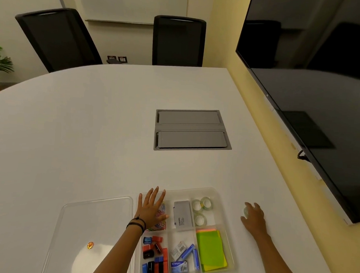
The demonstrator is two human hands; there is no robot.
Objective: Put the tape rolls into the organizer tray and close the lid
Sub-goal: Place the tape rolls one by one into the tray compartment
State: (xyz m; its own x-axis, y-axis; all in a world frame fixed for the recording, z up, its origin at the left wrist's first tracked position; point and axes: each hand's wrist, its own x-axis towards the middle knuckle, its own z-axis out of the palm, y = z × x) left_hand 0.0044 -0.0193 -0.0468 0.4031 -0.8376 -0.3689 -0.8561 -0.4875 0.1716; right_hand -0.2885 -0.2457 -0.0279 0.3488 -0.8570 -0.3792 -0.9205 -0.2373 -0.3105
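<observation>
A clear organizer tray [227, 203] lies at the table's near edge. Its far right compartment holds three clear tape rolls [200, 209]. My left hand [151, 210] rests flat, fingers spread, on the tray's far left compartment over coloured paper clips. My right hand [254, 218] is on the table to the right of the tray, fingers curled over another clear tape roll [245, 211], which it mostly hides. The clear lid [95, 221] lies flat on the table left of the tray, with a small orange sticker on it.
Other tray compartments hold a grey box [182, 214], green sticky notes [210, 250], staple boxes and sharpeners. A grey cable hatch [192, 129] sits mid-table. A large dark screen [315, 91] lines the right wall. Two black chairs [178, 40] stand behind the table.
</observation>
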